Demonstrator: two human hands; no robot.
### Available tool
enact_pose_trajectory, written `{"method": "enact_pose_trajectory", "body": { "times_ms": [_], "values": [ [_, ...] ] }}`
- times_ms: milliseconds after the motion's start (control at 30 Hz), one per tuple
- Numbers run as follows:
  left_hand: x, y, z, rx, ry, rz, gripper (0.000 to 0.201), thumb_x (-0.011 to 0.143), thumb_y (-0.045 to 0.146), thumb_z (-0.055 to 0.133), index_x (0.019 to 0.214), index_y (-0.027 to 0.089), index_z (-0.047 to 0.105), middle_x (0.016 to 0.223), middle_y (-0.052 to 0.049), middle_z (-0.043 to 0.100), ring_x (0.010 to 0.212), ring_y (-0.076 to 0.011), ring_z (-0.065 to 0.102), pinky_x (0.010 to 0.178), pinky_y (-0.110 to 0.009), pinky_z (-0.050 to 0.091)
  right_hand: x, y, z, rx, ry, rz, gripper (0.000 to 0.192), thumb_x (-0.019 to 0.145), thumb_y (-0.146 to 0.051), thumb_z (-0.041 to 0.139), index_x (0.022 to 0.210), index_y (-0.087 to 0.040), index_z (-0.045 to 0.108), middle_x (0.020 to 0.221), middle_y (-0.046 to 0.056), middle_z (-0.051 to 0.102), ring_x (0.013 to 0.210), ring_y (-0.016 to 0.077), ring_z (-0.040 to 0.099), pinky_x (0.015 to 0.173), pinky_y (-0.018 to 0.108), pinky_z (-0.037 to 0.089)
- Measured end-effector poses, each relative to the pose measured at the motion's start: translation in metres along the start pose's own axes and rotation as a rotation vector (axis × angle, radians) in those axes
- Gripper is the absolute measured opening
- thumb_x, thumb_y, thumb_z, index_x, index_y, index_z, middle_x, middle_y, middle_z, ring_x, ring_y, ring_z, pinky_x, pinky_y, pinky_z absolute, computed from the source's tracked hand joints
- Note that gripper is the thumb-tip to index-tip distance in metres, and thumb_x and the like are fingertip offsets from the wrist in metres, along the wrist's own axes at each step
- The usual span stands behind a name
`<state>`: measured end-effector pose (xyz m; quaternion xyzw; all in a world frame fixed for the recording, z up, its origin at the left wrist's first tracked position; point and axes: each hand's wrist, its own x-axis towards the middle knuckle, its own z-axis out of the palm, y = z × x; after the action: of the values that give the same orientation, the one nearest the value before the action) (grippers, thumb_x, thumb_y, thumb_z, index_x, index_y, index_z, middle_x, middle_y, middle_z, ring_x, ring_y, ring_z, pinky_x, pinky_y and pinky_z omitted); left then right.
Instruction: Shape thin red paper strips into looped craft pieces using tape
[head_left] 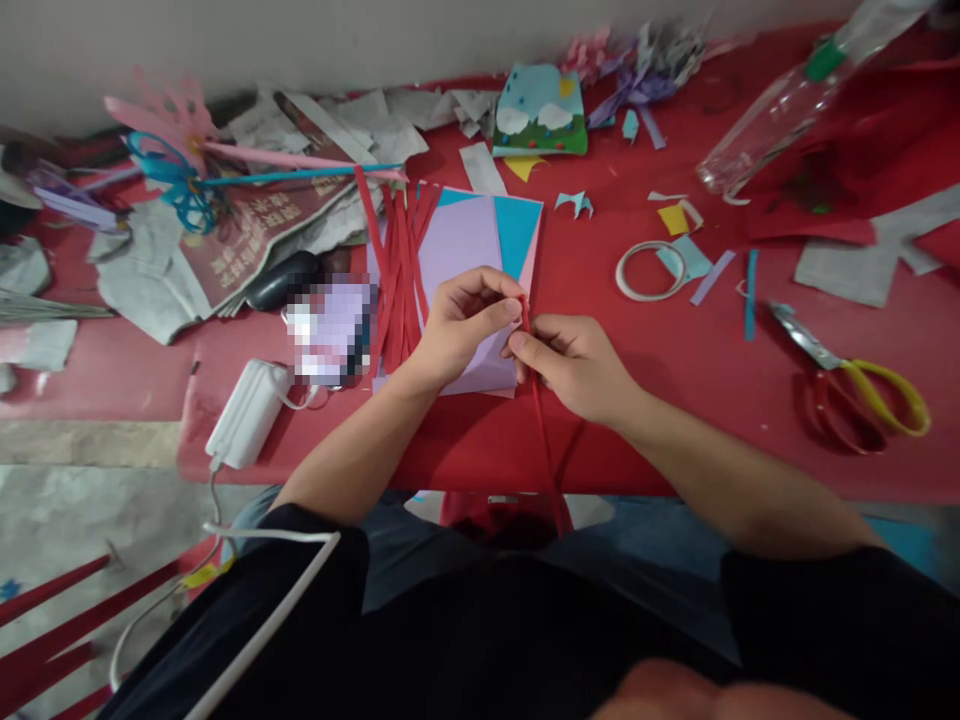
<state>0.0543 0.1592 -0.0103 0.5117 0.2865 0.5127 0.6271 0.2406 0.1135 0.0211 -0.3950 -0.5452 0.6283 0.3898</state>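
My left hand (461, 325) and my right hand (574, 365) meet over the red table (675, 400), both pinching the top end of one thin red paper strip (541, 420). The strip hangs down from my fingers past the table's front edge toward my lap. Under my left hand lies a stack of lilac, blue and pink paper sheets (472, 240). A bundle of several more red strips (397, 270) lies fanned just left of that stack.
Yellow-handled scissors (862, 375) lie at the right. A tape roll (651, 270), a clear plastic bottle (787, 105), paper scraps, a landscape collage card (541, 112), newspaper (247, 235), a paper flower (180, 125), a black object (285, 280) and a white charger (246, 412) crowd the table.
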Motion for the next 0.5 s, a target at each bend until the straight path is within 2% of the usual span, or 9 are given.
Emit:
{"method": "enact_pose_trajectory", "body": {
  "times_ms": [100, 233, 500],
  "values": [
    [0.0004, -0.0006, -0.0013, 0.012, -0.007, 0.004, 0.026, 0.096, 0.043, 0.093, 0.098, 0.022, 0.079, 0.086, -0.001, 0.071, 0.065, -0.0090, 0.064, 0.057, -0.024, 0.054, 0.0022, 0.0010, -0.0025, -0.002, -0.008, -0.010, 0.059, 0.102, -0.071, 0.081, 0.076, -0.019, 0.070, 0.069, 0.001, 0.071, 0.056, 0.0097, 0.051, 0.056, 0.028, 0.040],
    [0.0007, -0.0005, -0.0013, 0.022, -0.019, 0.015, 0.023, 0.098, 0.041, 0.092, 0.099, 0.021, 0.079, 0.082, 0.000, 0.071, 0.062, -0.0084, 0.064, 0.057, -0.024, 0.055, 0.0047, 0.0005, -0.0046, -0.007, -0.009, -0.017, 0.062, 0.100, -0.076, 0.080, 0.077, -0.019, 0.070, 0.068, 0.002, 0.070, 0.059, 0.0111, 0.054, 0.055, 0.028, 0.039],
    [-0.0012, 0.0067, 0.0060, 0.065, 0.029, -0.126, 0.044, 0.089, 0.062, 0.096, 0.097, 0.023, 0.077, 0.077, 0.000, 0.069, 0.060, -0.0102, 0.062, 0.059, -0.029, 0.055, 0.0066, -0.0003, -0.0064, -0.032, -0.029, 0.009, 0.063, 0.098, -0.078, 0.080, 0.076, -0.020, 0.069, 0.069, 0.002, 0.069, 0.061, 0.0120, 0.055, 0.054, 0.028, 0.038]
  ]
}}
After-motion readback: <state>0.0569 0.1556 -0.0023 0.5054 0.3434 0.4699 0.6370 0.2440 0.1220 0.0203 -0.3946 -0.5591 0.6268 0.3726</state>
